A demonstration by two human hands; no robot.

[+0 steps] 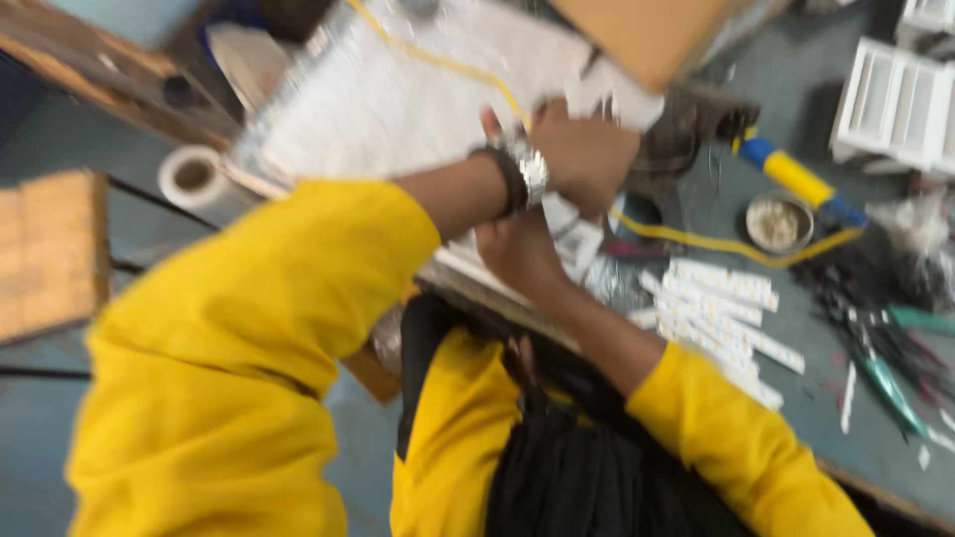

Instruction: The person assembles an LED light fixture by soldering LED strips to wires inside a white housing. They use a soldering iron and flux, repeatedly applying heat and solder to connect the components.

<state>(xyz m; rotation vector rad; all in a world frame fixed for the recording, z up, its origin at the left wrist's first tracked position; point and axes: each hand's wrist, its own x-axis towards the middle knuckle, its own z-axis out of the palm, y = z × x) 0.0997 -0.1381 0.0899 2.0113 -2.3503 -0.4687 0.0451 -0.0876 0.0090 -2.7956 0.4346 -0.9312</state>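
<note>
Over a cluttered grey workbench [796, 298], both hands [557, 199] are closed on a white sheet [398, 99], grip blurred.

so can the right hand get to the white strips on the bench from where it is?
Probably yes. The right hand sits at the bench edge under the left hand, and the white strips lie just beside it on the grey bench, nothing between. The frame is blurred, so whether the hand already holds something is unclear.
</note>
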